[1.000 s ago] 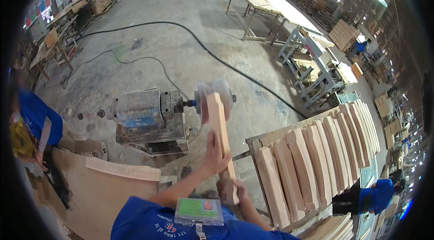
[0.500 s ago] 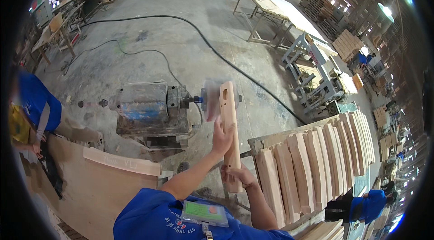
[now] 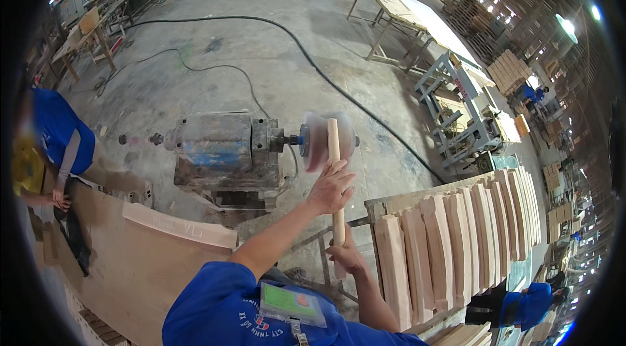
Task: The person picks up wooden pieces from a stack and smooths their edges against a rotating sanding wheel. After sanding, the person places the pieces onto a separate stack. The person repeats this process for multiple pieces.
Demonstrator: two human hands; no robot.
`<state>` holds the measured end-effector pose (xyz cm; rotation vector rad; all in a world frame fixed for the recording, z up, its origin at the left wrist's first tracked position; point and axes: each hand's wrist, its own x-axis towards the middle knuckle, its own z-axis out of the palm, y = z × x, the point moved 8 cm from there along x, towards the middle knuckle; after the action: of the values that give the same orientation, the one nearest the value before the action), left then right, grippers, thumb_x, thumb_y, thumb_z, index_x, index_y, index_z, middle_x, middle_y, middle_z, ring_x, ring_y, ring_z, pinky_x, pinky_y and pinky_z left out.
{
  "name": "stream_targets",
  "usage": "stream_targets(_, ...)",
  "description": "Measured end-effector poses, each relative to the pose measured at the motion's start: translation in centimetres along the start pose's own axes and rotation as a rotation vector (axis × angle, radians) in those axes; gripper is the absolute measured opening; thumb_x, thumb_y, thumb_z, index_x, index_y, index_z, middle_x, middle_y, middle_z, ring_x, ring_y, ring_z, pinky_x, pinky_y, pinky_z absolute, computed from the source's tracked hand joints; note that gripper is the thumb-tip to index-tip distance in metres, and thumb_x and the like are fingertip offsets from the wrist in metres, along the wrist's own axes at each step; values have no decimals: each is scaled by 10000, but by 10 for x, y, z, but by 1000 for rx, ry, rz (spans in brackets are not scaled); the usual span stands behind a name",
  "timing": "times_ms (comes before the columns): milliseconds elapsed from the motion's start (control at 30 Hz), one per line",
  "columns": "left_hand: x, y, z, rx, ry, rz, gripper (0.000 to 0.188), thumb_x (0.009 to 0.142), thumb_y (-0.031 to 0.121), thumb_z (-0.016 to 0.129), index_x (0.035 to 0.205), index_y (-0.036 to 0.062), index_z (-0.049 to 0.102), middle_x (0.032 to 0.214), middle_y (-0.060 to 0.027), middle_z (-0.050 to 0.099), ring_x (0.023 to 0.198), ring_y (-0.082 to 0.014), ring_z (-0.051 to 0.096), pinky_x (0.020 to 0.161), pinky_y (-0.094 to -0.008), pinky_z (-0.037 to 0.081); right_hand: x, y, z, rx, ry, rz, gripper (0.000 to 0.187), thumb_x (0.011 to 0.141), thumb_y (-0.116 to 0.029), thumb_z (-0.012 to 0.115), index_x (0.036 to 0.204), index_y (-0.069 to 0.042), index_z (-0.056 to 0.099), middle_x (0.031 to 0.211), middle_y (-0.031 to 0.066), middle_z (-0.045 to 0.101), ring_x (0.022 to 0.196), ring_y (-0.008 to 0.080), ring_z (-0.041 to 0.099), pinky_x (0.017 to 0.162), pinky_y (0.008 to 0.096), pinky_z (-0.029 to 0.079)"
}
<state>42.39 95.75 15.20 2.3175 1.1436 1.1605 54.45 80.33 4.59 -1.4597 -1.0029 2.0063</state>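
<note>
A long pale wooden piece (image 3: 334, 140) stands out in front of me, its narrow edge turned up. My left hand (image 3: 330, 188) is wrapped over its middle. Farther down, my right hand (image 3: 346, 256) grips the near end. The far end lies against, or just over, a blurred spinning sanding wheel (image 3: 317, 144) on the shaft of a grey motor (image 3: 215, 144) with worn blue paint; whether they touch I cannot tell.
Several shaped wooden pieces (image 3: 432, 251) lie in a row on a stand at my right. To the left is a board-topped table (image 3: 156, 261) with a curved wooden template (image 3: 179, 227). A co-worker in blue (image 3: 62, 131) stands beyond it. A black hose (image 3: 306, 65) crosses the floor.
The wooden piece has been rolled from its broad, holed face onto its narrow edge. My left hand has shifted over its top, and the view has moved slightly.
</note>
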Motion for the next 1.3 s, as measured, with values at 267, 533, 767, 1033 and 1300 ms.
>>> stream_targets(267,0,3,0,18,3,-9,403,963,289,664,1277,37,691,1344,-112,676,1510,-361,401,1305,-570,207,1,3,2,9,-21,11,822,817,-50,764,1523,-131,349,1073,63,590,829,196,657,656,383,593)
stream_targets(533,-8,7,-9,-17,156,-60,483,959,276,698,1366,24,638,1432,-187,611,1536,-376,361,1308,-571,181,-10,7,5,22,-21,-36,643,818,-81,798,1387,-52,500,1070,86,647,852,210,686,710,383,609)
stream_targets(767,-60,14,30,-1136,224,-850,640,984,342,767,1444,-4,486,1297,-165,632,1199,-301,639,1063,-476,503,-58,6,8,255,-288,-83,548,847,-150,841,1318,26,622,1104,97,694,967,227,696,825,396,608)
stream_targets(1033,-9,70,-29,-65,-431,-250,502,943,338,793,1306,87,554,1069,-127,731,925,-333,741,830,-458,574,-168,-157,-52,-883,689,-775,625,911,-170,816,1463,-32,560,1132,170,686,1021,302,690,845,409,586)
stream_targets(1300,-14,127,-9,272,-550,556,143,917,201,698,1034,142,640,915,-49,641,905,-274,703,838,-471,507,-125,-128,-44,-993,2,-52,884,866,-258,874,1581,-30,407,1242,214,675,1115,347,693,946,436,553)
